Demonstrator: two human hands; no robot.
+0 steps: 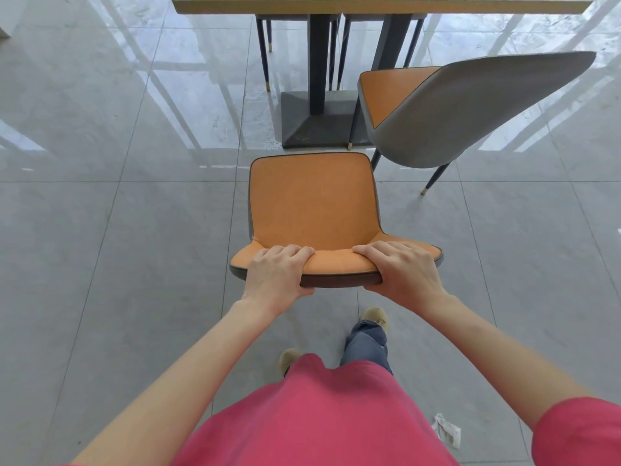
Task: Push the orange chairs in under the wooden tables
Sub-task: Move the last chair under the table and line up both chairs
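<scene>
Both hands, left (279, 274) and right (403, 272), curl tight over the backrest top of the near chair (312, 203). It looks stiff and light, likely sliding easily on the glossy floor (100, 196). It stands short of the tabletop (369, 3).

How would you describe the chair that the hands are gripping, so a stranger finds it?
In front of the wooden table, two orange chairs stand. It is the left chair, facing the table, both hands on its backrest; the other chair stands turned sideways.
</scene>
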